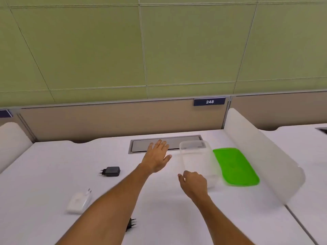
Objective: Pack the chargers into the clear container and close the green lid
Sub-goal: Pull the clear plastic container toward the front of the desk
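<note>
A: Clear container (198, 161) upright on the desk (159, 206), long axis running away from the body, touching or just ahead of the right hand (193, 183). Right grip half curled at its near end, holding nothing as far as can be told.

B: Left hand (156, 157) spread wide and flat, empty, just left of the container.

A: Green lid (236, 167) just right of the container, lying parallel to it.

B: Three chargers, all left of both grips: black charger (111, 171) nearest the left hand, white charger (79, 202) farther left and nearer the body, a second black plug (131, 224) half hidden under the left forearm.

A: Left hand closer to all three. Likely steadying the container first.
</note>
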Demonstrator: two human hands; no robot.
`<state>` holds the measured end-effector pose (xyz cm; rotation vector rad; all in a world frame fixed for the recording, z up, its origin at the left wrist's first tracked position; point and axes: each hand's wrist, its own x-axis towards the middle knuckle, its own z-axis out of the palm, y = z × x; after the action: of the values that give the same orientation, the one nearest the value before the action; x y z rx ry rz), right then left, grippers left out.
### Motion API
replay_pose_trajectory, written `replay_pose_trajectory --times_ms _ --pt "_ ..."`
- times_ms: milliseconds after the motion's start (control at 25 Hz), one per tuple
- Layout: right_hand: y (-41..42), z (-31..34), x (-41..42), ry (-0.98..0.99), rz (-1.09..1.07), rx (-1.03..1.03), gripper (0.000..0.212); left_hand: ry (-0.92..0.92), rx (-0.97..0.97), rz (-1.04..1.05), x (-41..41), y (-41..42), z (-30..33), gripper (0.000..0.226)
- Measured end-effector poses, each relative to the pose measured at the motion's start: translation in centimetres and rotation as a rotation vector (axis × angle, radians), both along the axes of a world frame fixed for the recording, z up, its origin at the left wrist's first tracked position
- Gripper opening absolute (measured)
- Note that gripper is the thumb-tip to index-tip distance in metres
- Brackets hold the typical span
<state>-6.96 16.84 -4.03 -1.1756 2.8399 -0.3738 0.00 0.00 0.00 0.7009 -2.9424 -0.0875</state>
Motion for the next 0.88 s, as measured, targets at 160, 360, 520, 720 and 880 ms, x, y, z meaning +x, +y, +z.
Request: replay_pose_trajectory --times_ms 160,360,520,720,880 --pt "1.3 -1.4 -1.5 -0.208 -0.262 -0.069 0.05 -0.035 0.046 0.008 -1.5 -0.1 -0.6 0.054" --pt "2.2 -2.2 -3.3 -0.523 -0.623 -0.263 0.06 -0.028 0.12 0.022 -4.1 -0.8 -1.7 0.054" --pt "1.7 -2.6 -4.6 -0.699 -0.802 -0.4 0.064 -0.028 0.177 0.049 -5.9 -1.5 -2.5 0.055" --pt "0.6 -3.0 -5.6 -0.795 -0.941 -0.496 0.058 -0.046 0.272 0.086 -8.5 -2.5 -3.4 0.06" --pt "0.0 -4.0 -6.1 -0.795 -0.997 -0.546 0.054 -0.067 0.345 0.111 -10.7 -3.0 -4.0 0.061"
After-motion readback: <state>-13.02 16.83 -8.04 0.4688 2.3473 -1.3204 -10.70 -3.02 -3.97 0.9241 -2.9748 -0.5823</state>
